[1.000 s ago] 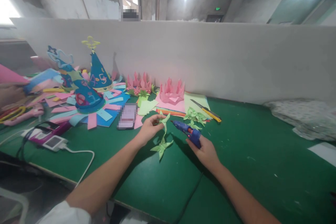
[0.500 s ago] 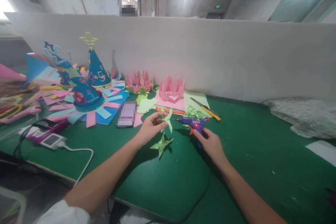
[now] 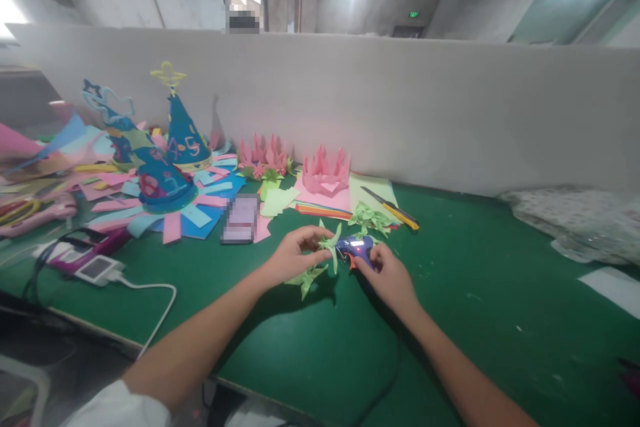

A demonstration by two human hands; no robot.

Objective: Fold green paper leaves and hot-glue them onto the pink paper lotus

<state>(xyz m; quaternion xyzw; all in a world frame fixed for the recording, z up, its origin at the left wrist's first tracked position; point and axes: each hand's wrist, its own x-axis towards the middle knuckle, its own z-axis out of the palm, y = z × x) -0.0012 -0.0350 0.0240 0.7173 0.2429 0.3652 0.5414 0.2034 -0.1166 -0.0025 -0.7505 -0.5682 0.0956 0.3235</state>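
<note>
Between its fingers and thumb, my left hand holds a light green folded paper flower above the table. My right hand is wrapped round a blue hot glue gun with an orange trigger and a small red light. The gun's nozzle end meets the flower's middle; its very tip is hidden by the petals. A second green paper flower lies on the table beneath my left hand, partly covered by it. More green folded paper flowers lie just beyond the glue gun.
Pink paper crowns stand at the back against the partition. A yellow utility knife lies behind the glue gun. To the left are a phone, blue party hats, paper strips and a power strip with a white cable.
My hands have come together: the left moved slightly right and down with the flower, the right moved left with the glue gun, so the nozzle now reaches the flower.
</note>
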